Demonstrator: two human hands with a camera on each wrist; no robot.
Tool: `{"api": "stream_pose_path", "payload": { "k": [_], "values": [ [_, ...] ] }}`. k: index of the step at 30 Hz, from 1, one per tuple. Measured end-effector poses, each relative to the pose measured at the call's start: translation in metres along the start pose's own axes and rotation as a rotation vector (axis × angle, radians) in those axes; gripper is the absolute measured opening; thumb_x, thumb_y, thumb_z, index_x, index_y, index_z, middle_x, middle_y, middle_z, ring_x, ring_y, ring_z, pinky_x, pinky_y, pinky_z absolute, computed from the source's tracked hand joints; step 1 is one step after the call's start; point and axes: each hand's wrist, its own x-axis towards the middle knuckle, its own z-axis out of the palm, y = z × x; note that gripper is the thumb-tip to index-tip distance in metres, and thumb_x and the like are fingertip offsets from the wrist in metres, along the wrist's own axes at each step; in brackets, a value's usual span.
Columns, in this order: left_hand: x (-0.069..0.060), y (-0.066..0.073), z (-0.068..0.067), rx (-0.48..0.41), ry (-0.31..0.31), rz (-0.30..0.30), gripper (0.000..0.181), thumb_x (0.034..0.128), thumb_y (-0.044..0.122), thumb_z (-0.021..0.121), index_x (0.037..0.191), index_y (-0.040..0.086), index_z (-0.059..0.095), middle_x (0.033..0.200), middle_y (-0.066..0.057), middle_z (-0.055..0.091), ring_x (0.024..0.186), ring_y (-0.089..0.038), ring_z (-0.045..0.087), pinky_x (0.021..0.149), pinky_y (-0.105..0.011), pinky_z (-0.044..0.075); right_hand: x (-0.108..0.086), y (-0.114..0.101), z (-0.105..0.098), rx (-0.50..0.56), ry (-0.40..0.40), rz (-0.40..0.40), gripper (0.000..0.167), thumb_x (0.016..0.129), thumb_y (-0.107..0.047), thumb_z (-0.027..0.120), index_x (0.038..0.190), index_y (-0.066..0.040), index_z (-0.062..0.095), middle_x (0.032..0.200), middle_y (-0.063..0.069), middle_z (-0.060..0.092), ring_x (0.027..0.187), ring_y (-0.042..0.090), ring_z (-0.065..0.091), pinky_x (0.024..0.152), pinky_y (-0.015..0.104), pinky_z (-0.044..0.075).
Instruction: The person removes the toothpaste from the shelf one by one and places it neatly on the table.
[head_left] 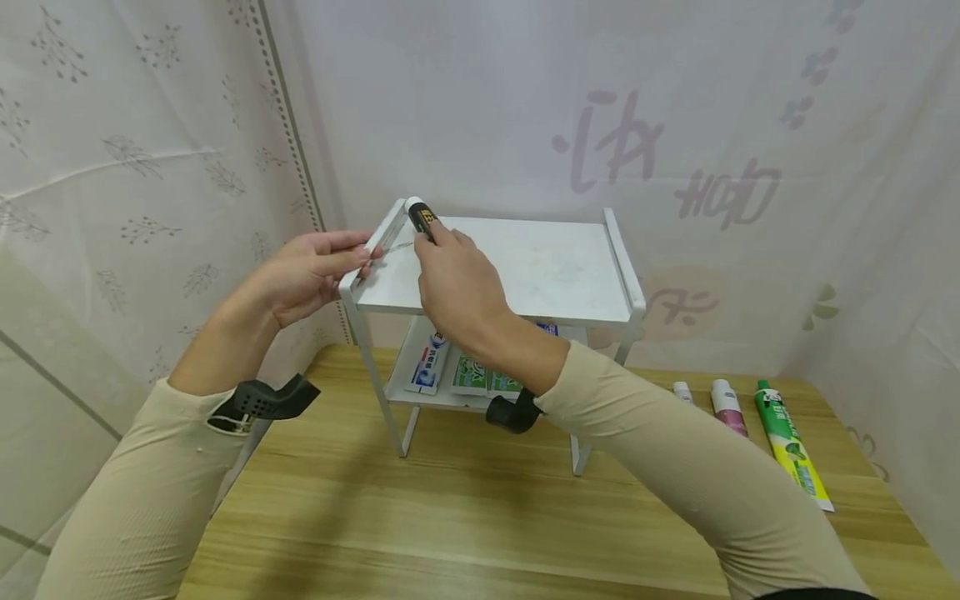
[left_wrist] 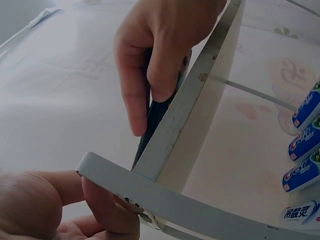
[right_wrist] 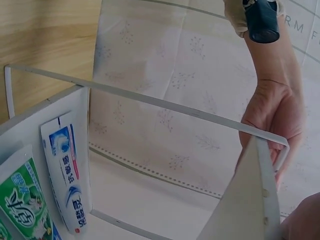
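Observation:
A small white two-tier rack [head_left: 540, 262] stands on the wooden table. My right hand [head_left: 461, 279] holds a black toothpaste tube [head_left: 422, 215] with a white cap over the left end of the top tier. In the left wrist view, thumb and fingers pinch this dark tube [left_wrist: 156, 120] by the tier's edge. My left hand [head_left: 311, 271] grips the rack's left side rail, its fingers curled at the bar [left_wrist: 115, 175] in the left wrist view. On the lower tier lie a white-and-blue toothpaste tube [right_wrist: 65, 170] and green toothpaste packs [right_wrist: 22, 200].
Several blue Crest tubes [left_wrist: 305, 142] also lie on the lower tier. At the table's right side are a green-and-yellow tube [head_left: 791, 446], a pink-and-white tube [head_left: 727, 407] and a small white-capped tube [head_left: 682, 390]. Patterned cloth [head_left: 480, 108] hangs behind and beside the table [head_left: 450, 517].

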Motion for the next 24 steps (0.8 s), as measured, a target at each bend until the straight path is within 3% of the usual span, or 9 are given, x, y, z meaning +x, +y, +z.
{"api": "stream_pose_path", "payload": {
  "k": [9, 15, 24],
  "values": [
    [0.000, 0.000, -0.001, -0.065, -0.010, -0.008, 0.063, 0.1060, 0.012, 0.055, 0.158, -0.004, 0.025, 0.127, -0.001, 0.059, 0.099, -0.008, 0.061, 0.083, -0.021, 0.056, -0.012, 0.004, -0.019, -0.006, 0.038, -0.037, 0.038, 0.102, -0.005, 0.050, 0.139, -0.004, 0.059, 0.147, 0.012, 0.052, 0.123, 0.026, 0.057, 0.099, 0.033, 0.053],
    [-0.001, -0.001, -0.001, -0.073, -0.005, -0.012, 0.064, 0.1057, 0.011, 0.056, 0.158, -0.005, 0.024, 0.125, 0.000, 0.060, 0.096, -0.008, 0.061, 0.082, -0.021, 0.057, -0.027, 0.010, -0.032, 0.009, 0.026, -0.048, 0.042, 0.102, -0.005, 0.049, 0.143, -0.003, 0.056, 0.154, 0.014, 0.046, 0.135, 0.028, 0.051, 0.110, 0.035, 0.045],
    [0.000, -0.001, -0.001, 0.000, 0.023, -0.011, 0.061, 0.1072, 0.014, 0.054, 0.159, -0.003, 0.025, 0.130, 0.000, 0.059, 0.097, -0.006, 0.060, 0.083, -0.021, 0.055, -0.055, 0.022, -0.062, 0.047, 0.004, -0.067, 0.047, 0.100, -0.002, 0.055, 0.147, -0.003, 0.053, 0.156, 0.017, 0.043, 0.141, 0.029, 0.045, 0.114, 0.037, 0.041]
  ]
}}
